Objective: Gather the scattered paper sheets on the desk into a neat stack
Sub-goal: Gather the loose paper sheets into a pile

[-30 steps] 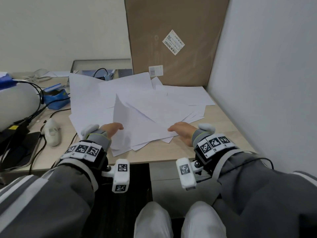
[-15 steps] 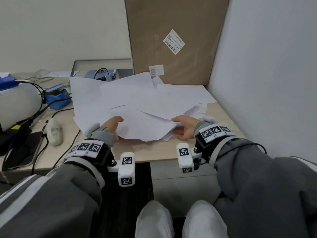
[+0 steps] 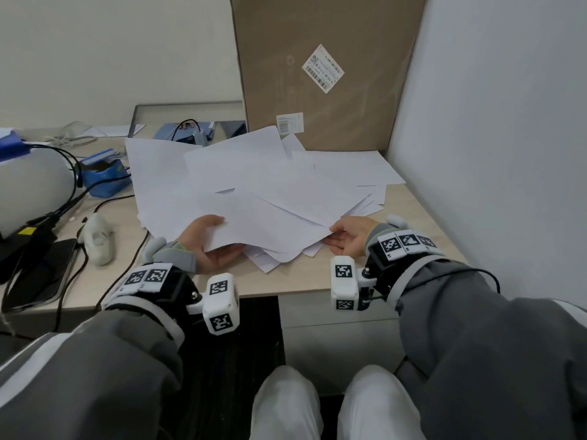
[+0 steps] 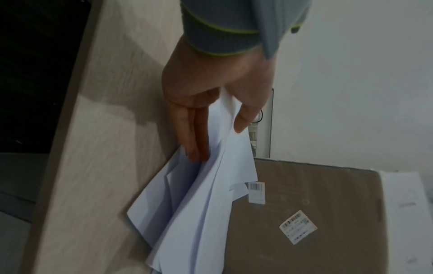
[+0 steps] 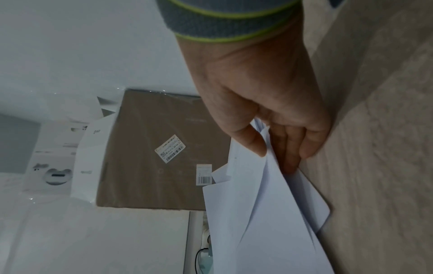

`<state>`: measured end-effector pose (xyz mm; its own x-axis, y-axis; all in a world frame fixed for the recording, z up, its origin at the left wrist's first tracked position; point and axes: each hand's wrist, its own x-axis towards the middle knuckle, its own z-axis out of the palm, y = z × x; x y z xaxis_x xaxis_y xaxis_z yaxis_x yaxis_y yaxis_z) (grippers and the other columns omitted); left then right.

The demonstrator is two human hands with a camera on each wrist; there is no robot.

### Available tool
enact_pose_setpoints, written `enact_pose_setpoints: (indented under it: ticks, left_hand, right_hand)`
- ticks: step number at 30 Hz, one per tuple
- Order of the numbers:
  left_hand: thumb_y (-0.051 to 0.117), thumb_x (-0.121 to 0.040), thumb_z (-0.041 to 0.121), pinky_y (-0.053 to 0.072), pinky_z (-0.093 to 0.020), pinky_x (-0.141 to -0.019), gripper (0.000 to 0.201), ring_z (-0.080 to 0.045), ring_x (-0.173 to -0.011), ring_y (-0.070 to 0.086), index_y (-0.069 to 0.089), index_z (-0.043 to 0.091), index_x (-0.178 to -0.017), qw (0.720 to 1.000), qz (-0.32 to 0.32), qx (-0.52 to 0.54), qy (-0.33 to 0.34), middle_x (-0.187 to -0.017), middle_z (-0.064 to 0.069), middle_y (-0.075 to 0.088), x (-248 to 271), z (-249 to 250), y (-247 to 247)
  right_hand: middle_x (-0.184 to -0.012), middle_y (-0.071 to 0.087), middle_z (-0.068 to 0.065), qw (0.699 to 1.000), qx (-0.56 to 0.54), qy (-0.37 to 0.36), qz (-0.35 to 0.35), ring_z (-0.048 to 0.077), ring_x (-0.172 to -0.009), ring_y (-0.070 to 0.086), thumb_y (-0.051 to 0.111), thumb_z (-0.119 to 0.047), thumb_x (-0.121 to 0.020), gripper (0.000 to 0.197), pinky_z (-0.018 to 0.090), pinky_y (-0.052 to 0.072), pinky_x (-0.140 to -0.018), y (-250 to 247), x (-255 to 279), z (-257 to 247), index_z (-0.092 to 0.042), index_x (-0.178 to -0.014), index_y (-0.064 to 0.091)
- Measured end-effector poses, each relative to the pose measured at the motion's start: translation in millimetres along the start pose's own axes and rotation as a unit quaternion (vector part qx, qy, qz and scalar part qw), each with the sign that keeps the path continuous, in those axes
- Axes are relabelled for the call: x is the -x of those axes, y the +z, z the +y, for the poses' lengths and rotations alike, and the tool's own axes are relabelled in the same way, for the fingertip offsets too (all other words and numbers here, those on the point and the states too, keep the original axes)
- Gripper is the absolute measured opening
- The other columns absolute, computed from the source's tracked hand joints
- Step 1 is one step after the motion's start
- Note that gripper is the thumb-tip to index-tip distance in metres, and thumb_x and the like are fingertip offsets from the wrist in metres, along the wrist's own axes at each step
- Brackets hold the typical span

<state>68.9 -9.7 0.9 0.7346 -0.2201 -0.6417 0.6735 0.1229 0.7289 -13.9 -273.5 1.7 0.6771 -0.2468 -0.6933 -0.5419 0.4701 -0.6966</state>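
- Head view: A person sits at a pale wooden desk (image 3: 422, 223). White paper sheets (image 3: 254, 185) lie fanned in a loose, crooked pile that runs away from both hands toward a tall cardboard box (image 3: 320, 74) beyond the fingertips. The left hand (image 3: 208, 241) holds the pile's near left edge, thumb on top and fingers beneath. The right hand (image 3: 349, 238) holds the near right corner the same way, palm turned up. A second ago one sheet stood tented up between the hands; now it lies flat on the pile, and both hands sit a little closer to the desk's near edge. My guess is that the sheets are being drawn inward, but corners still jut out every way, so squaring is not yet done. A white mouse (image 3: 97, 239) and some cables (image 3: 70, 198) lie out past the left hand's outer side.

- Left wrist view: The left hand (image 4: 211, 103) pinches several sheets, thumb over and straight fingers (image 4: 196, 133) under. The paper sheets (image 4: 201, 213) splay apart beyond the fingertips, edges uneven.

- Right wrist view: The right hand (image 5: 269, 111) grasps a few layered paper sheets (image 5: 257, 213), thumb above, fingers (image 5: 293, 146) between paper and desk (image 5: 379, 148). The layers gape apart just past the thumb.
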Motion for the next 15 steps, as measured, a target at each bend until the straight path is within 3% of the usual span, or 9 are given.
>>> enact_pose_setpoints:
  ticks: [2,4,6,8,9,10,12,13,15]
  left_hand:
    - [0.064,-0.081,0.016,0.06,-0.047,-0.062,0.031,-0.033,-0.088,0.067,0.057,0.01,-0.111,0.999,-0.009,-0.042,-0.02,-0.098,-0.014,0.069,0.8,-3.6,6.6]
    - [0.063,-0.083,0.009,0.059,-0.047,-0.054,0.025,-0.034,-0.085,0.067,0.056,0.009,-0.107,0.997,-0.007,-0.076,-0.02,-0.097,-0.014,0.067,2.0,-4.4,13.0]
    - [0.061,-0.085,0.006,0.058,-0.046,-0.049,0.018,-0.035,-0.083,0.065,0.054,0.006,-0.102,0.996,-0.008,-0.087,-0.008,-0.094,-0.015,0.064,3.6,-2.5,20.1]
    - [0.058,-0.088,0.003,0.059,-0.043,-0.052,0.019,-0.034,-0.088,0.063,0.054,0.004,-0.107,0.995,-0.008,-0.092,0.025,-0.099,-0.017,0.063,0.6,-0.1,26.6]
    - [0.056,-0.09,0.002,0.06,-0.041,-0.057,0.024,-0.033,-0.092,0.063,0.054,0.003,-0.114,0.994,-0.002,-0.1,0.047,-0.106,-0.018,0.063,-3.8,0.3,29.7]
    - [0.055,-0.091,0.002,0.059,-0.041,-0.061,0.031,-0.033,-0.096,0.062,0.054,0.002,-0.121,0.992,0.006,-0.103,0.074,-0.112,-0.019,0.063,-6.8,0.1,34.0]
    - [0.056,-0.091,0.002,0.059,-0.037,-0.054,0.037,-0.029,-0.086,0.062,0.053,0.001,-0.127,0.991,0.011,-0.086,0.105,-0.103,-0.016,0.064,-6.7,-1.3,43.6]
    - [0.058,-0.09,0.004,0.058,-0.035,-0.049,0.036,-0.027,-0.08,0.062,0.054,0.002,-0.126,0.992,0.005,-0.071,0.103,-0.095,-0.014,0.064,-6.4,-2.0,47.1]
    - [0.061,-0.088,0.011,0.058,-0.04,-0.052,0.033,-0.03,-0.079,0.063,0.055,0.006,-0.12,0.998,-0.021,-0.027,0.061,-0.091,-0.014,0.064,-1.6,-2.5,52.3]
  right_hand:
    - [-0.085,0.059,0.005,1.0,0.01,-0.01,0.008,0.019,-0.104,0.058,0.038,-0.001,-0.098,0.022,0.03,0.037,-0.091,0.8,-3.1,1.0,-0.007,-0.08,0.05]
    - [-0.086,0.06,0.005,1.0,0.021,-0.015,0.013,0.017,-0.09,0.059,0.037,-0.001,-0.098,0.022,0.03,0.039,-0.089,1.6,-5.9,2.7,-0.007,-0.081,0.05]
    - [-0.086,0.06,0.004,0.999,0.028,-0.013,0.016,0.017,-0.089,0.06,0.036,-0.001,-0.098,0.023,0.028,0.043,-0.079,1.8,-7.0,4.5,-0.008,-0.082,0.05]
    - [-0.085,0.061,0.004,0.999,0.025,-0.013,0.014,0.016,-0.083,0.061,0.034,0.0,-0.098,0.025,0.027,0.043,-0.071,1.4,-6.9,5.0,-0.008,-0.081,0.05]
    - [-0.084,0.062,0.004,1.0,0.022,-0.015,0.011,0.016,-0.08,0.061,0.033,0.001,-0.098,0.027,0.026,0.043,-0.075,0.7,-6.9,5.3,-0.008,-0.08,0.05]
    - [-0.079,0.065,0.004,1.0,0.022,-0.019,0.008,0.016,-0.081,0.061,0.033,0.001,-0.098,0.028,0.025,0.041,-0.082,0.1,-7.1,5.4,-0.008,-0.079,0.051]
    - [-0.06,0.069,0.004,0.999,0.022,-0.023,0.005,0.015,-0.092,0.062,0.033,0.001,-0.097,0.029,0.024,0.036,-0.092,-0.8,-8.1,6.8,-0.008,-0.078,0.053]
    - [-0.052,0.068,0.003,0.999,0.022,-0.026,0.005,0.016,-0.101,0.062,0.034,0.001,-0.097,0.029,0.024,0.036,-0.096,-1.0,-8.2,8.0,-0.008,-0.079,0.053]
    - [-0.052,0.068,0.004,0.999,0.016,-0.032,0.005,0.017,-0.118,0.058,0.035,0.0,-0.097,0.027,0.025,0.035,-0.102,-0.3,-8.3,9.9,-0.008,-0.079,0.053]
